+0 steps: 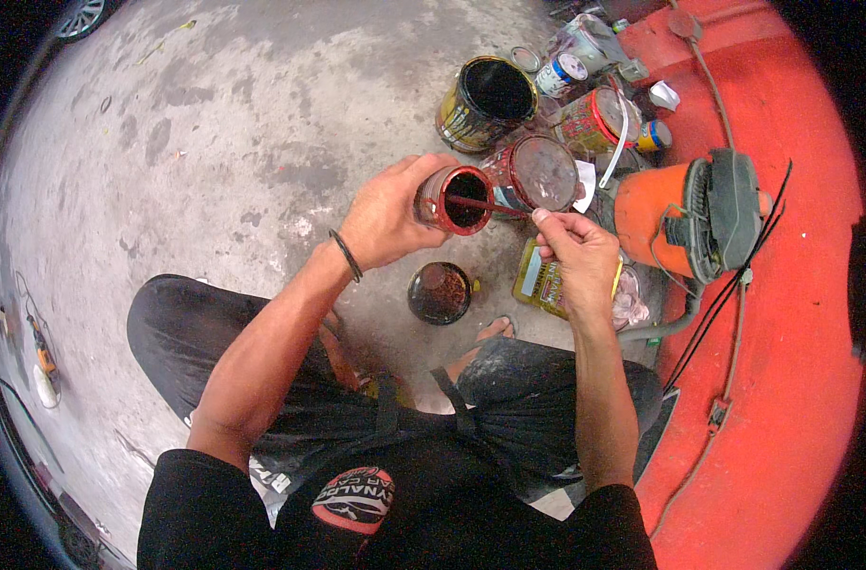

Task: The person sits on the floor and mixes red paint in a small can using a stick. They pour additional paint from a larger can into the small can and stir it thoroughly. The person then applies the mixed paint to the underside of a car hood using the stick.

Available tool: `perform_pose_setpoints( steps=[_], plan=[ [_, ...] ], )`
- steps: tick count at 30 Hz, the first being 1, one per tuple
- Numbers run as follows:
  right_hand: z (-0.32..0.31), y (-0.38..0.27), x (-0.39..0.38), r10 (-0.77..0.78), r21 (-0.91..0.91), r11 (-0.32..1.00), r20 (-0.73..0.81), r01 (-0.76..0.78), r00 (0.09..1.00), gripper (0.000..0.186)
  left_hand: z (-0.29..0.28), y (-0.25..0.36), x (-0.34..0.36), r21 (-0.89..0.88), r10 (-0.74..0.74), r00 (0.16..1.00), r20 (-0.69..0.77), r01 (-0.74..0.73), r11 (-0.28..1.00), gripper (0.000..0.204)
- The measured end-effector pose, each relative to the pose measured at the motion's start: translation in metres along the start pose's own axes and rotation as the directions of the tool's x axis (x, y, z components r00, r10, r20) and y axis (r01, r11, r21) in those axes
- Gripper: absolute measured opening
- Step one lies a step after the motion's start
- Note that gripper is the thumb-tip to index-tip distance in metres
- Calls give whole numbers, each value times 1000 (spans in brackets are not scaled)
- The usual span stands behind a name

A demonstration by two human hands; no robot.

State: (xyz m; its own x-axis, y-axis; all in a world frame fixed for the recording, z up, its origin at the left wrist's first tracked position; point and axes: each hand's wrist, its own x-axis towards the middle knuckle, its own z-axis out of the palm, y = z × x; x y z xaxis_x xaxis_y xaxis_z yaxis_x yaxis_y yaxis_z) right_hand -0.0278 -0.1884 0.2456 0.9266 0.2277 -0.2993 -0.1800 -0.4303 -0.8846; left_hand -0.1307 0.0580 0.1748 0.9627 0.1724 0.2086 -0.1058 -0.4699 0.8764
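My left hand (392, 211) is wrapped round a small paint can (433, 204) with a dark red, paint-smeared rim, tilted so its opening faces me. Between the fingers of my right hand (577, 249) is the end of a thin dark red stick (504, 207); its other end reaches into the can's dark inside, where the tip is hidden. Below the can, on the floor, sits a round dark container (440, 293) with a speckled top. Beside my right hand a yellow rectangular tin (537, 282) lies partly covered by it.
Past my hands stand a large open can (490, 100) with dark contents, a lidded red-rimmed can (545, 173) and another with a white handle (599, 119). To the right is an orange and black vacuum cleaner (656, 214) against a red surface (794, 313). A corded power tool (44, 356) lies far left.
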Motion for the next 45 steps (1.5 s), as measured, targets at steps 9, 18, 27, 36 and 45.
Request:
perform_pose_setpoints(
  steps=[9, 18, 27, 36, 45],
  plan=[
    [-16, 4, 2, -51, -61, 997, -46, 48, 998, 27, -5, -4, 2, -28, -9, 1000, -9, 9, 1000, 72],
    [-34, 4, 2, -67, 15, 998, -28, 67, 997, 28, -8, -7, 2, 5, -27, 1000, -12, 27, 1000, 71],
    [-30, 4, -2, -145, 163, 976, -3, 144, 989, 23, -3, 0, 0, -355, -121, 975, 184, 181, 917, 82],
    [-25, 1, -13, -163, -15, 987, -23, 162, 986, 24, 6, -2, 1, -521, -121, 982, 144, 179, 835, 79],
    [-22, -3, -18, -121, 65, 991, 41, 118, 992, 20, 6, -9, -4, -431, -153, 977, 146, 202, 880, 82]
  ],
)
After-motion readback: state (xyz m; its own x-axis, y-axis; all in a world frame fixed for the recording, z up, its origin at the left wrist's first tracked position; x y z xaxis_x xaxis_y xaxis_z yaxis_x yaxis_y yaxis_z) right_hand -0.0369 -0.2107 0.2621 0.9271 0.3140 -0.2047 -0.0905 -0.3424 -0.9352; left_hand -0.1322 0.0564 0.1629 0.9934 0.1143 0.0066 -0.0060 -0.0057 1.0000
